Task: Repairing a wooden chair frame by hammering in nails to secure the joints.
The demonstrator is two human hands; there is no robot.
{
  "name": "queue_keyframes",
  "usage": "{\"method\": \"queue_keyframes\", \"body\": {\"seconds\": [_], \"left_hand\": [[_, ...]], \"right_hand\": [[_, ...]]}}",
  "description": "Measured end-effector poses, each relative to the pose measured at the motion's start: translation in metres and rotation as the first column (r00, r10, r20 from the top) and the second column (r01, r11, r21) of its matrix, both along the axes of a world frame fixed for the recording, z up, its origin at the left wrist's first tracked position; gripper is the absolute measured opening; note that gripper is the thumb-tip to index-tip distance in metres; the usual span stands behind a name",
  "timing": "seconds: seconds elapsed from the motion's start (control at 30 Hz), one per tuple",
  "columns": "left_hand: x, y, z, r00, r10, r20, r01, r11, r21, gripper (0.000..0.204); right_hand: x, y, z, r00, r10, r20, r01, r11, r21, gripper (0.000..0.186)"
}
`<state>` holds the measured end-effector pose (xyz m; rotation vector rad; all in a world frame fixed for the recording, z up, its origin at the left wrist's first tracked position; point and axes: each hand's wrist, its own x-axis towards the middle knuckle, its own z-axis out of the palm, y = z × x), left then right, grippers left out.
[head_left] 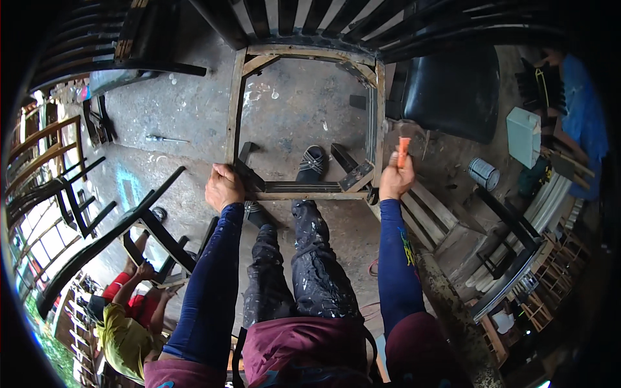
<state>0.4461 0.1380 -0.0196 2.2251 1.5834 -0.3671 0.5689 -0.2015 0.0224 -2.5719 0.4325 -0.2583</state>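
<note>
A chair frame [234,107] without its seat stands in front of me, with black legs and rails, bare wood on the upper edges, and a black slatted backrest [310,16] at its far side. My left hand [224,185] is closed on the near left corner of this frame. Over the near right corner, my right hand [396,176] grips an orange-handled tool [403,150] that points away from me. A blurred, greyish shape lies beyond the orange part, so the tool's exact kind is unclear. Pale wooden braces [358,177] show inside the corners.
Left of me a person in yellow [123,339] handles a dark chair frame [165,242]. A screwdriver [167,139] lies on the floor. On the right are a black seat [453,94], a tin can [484,173], a pale container [522,137] and another person in blue [585,110].
</note>
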Motion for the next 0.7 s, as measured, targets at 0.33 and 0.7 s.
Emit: {"method": "queue_keyframes", "body": {"seconds": [0.33,0.7], "left_hand": [[0.003,0.010,-0.003,1.000,-0.007,0.019,0.007,0.999,-0.036,0.060],[0.003,-0.002,-0.012,0.991,0.023,0.135,-0.022,1.000,-0.007,0.063]], "right_hand": [[0.133,0.017,0.059,0.986,-0.008,-0.169,-0.061,0.913,-0.403,0.110],[0.241,-0.101,0.071,0.949,0.132,-0.285,-0.252,0.861,-0.442,0.116]]}}
